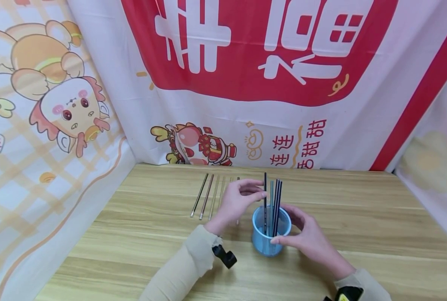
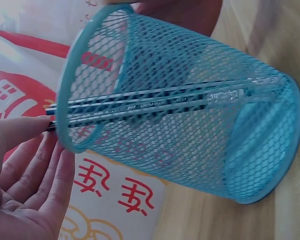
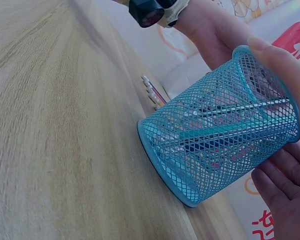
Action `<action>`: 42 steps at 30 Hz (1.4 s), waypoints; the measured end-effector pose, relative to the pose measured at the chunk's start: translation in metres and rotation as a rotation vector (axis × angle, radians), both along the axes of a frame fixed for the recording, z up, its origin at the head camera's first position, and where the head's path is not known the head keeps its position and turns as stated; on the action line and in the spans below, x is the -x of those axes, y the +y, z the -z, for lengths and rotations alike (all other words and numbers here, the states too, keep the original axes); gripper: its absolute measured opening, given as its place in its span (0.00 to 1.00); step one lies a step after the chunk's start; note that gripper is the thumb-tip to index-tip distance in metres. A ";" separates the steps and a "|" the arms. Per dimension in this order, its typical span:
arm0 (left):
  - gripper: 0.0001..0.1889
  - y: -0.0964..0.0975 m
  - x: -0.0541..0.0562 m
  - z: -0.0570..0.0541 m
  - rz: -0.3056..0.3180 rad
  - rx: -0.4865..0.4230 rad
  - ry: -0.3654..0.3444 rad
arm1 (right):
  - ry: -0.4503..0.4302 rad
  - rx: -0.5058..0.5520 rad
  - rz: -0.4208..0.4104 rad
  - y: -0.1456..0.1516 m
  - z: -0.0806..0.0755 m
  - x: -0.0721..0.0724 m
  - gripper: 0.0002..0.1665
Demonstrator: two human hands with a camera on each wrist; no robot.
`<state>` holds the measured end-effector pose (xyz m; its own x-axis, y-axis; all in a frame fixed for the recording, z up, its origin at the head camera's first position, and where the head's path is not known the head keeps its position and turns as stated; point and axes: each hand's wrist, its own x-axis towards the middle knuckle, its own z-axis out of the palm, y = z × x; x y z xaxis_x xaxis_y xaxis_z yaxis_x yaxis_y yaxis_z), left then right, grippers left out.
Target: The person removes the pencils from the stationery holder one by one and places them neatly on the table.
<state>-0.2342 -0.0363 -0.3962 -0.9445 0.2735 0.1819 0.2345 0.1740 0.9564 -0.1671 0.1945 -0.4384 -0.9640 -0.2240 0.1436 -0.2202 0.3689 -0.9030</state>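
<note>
A light-blue mesh pencil cup (image 1: 262, 247) stands on the table, with several pencils (image 1: 279, 196) leaning inside it. My left hand (image 1: 236, 201) pinches a dark pencil (image 1: 265, 179) near its upper end, the lower part being inside the cup. In the left wrist view, thumb and fingers of the left hand (image 2: 27, 185) meet at the dark ends just outside the cup's rim (image 2: 65, 100). My right hand (image 1: 309, 236) holds the cup from the right, thumb at the near rim and fingers behind. White erasers (image 2: 225, 98) show through the mesh near the bottom.
Left of the cup, several pencils lie in a row on the wooden table, among them a black one (image 1: 200, 194) and a reddish one (image 1: 207, 196); the left hand partly covers the row. A printed cloth (image 1: 133, 125) hangs behind the table's back edge.
</note>
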 end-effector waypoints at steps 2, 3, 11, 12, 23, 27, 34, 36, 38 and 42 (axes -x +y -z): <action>0.19 -0.003 0.002 -0.003 -0.002 -0.035 -0.006 | 0.003 -0.002 -0.002 0.000 0.000 0.000 0.51; 0.19 -0.004 0.003 -0.005 -0.004 -0.055 -0.017 | 0.002 -0.003 -0.002 0.000 0.000 0.000 0.51; 0.20 -0.018 0.012 -0.023 -0.065 -0.210 -0.037 | -0.019 -0.019 0.009 0.000 -0.001 0.000 0.52; 0.20 -0.019 0.013 -0.025 -0.076 -0.230 -0.035 | -0.021 -0.021 0.010 0.000 -0.001 0.000 0.52; 0.17 -0.039 0.024 -0.040 -0.182 -0.431 -0.018 | -0.023 -0.015 0.009 0.000 -0.001 0.000 0.50; 0.17 -0.049 0.025 -0.046 -0.197 -0.451 -0.001 | -0.023 -0.012 0.009 -0.001 -0.001 -0.001 0.51; 0.17 -0.067 0.028 -0.053 -0.224 -0.427 0.059 | -0.016 -0.008 0.009 -0.001 -0.001 -0.001 0.50; 0.17 -0.072 0.028 -0.055 -0.233 -0.415 0.074 | -0.015 -0.008 0.008 -0.001 -0.001 -0.001 0.50; 0.16 -0.076 0.028 -0.057 -0.242 -0.398 0.083 | -0.014 -0.009 0.006 -0.001 -0.001 0.000 0.50; 0.17 -0.082 0.028 -0.058 -0.254 -0.380 0.084 | -0.013 -0.007 0.003 -0.001 -0.001 -0.001 0.50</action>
<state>-0.2620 -0.1183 -0.3383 -0.9505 -0.0659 0.3035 0.3096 -0.1229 0.9429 -0.1663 0.1939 -0.4371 -0.9663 -0.2223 0.1296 -0.2076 0.3761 -0.9030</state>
